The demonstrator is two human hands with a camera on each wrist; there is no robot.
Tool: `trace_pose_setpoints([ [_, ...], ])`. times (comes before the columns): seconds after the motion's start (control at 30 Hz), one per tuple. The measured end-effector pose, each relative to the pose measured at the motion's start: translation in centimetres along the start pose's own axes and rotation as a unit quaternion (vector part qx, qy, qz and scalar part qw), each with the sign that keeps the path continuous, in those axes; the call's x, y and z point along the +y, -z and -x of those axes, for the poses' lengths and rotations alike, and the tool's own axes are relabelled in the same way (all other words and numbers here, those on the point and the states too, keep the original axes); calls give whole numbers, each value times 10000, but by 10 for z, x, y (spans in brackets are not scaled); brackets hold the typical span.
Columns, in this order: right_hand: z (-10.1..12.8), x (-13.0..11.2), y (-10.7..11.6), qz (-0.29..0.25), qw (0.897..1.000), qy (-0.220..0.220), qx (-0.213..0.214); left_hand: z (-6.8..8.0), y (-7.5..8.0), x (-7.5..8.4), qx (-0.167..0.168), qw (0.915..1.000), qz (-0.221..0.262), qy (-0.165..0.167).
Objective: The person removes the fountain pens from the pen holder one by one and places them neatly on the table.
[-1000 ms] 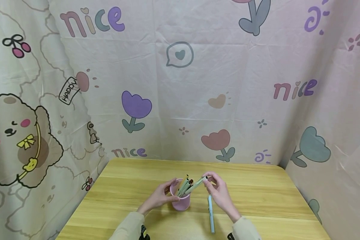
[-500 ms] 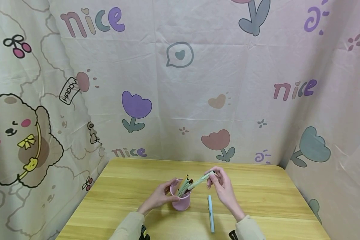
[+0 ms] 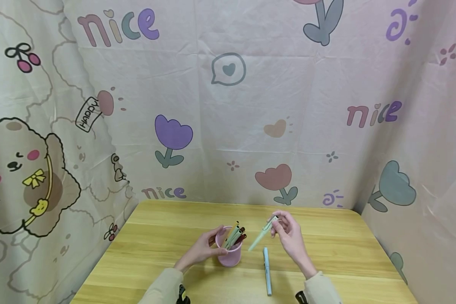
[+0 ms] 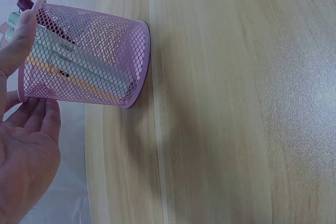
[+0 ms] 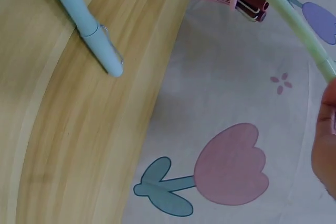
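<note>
Steadying the pink mesh cup (image 3: 229,254), the left hand (image 3: 201,250) curled round its rim, while the right hand (image 3: 289,234) pinched a green pen (image 3: 261,235) clear of it; a blue pen (image 3: 266,270) lay alongside.

Wooden table (image 3: 327,249): pink mesh cup (image 3: 228,255), blue pen (image 3: 267,270)

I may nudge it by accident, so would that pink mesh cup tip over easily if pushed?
Probably yes. The cup is open mesh, so likely light, and its pens lean out above the rim, raising the weight. The left hand at its side likely steadies it.
</note>
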State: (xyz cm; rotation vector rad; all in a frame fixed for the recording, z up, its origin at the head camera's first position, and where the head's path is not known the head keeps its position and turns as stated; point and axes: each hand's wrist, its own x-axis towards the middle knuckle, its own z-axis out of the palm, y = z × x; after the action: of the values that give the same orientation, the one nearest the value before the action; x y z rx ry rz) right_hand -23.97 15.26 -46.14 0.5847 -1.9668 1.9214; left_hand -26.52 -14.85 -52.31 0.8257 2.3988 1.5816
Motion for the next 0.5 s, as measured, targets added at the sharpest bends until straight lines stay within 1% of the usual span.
trace_pose_setpoints([
  [0.07,0,0,2,176,9988,-459,-15,0,0,1,6,10000,42,12],
  [0.1,1,0,3,249,9970,-727,-10,1,0,2,-6,10000,-30,-38],
  [0.2,2,2,5,388,9892,-1413,37,1,1,4,-2,10000,-30,-75],
  [0.23,2,3,6,422,9865,-1579,53,1,1,4,-7,10000,-28,-70],
  [0.3,4,6,9,465,9825,-1799,122,1,1,4,-11,10000,-27,-71],
  [0.37,5,8,12,498,9796,-1936,192,1,1,4,-2,10000,59,0],
  [0.5,8,12,18,506,9771,-2046,304,1,0,3,-15,10000,24,25],
])
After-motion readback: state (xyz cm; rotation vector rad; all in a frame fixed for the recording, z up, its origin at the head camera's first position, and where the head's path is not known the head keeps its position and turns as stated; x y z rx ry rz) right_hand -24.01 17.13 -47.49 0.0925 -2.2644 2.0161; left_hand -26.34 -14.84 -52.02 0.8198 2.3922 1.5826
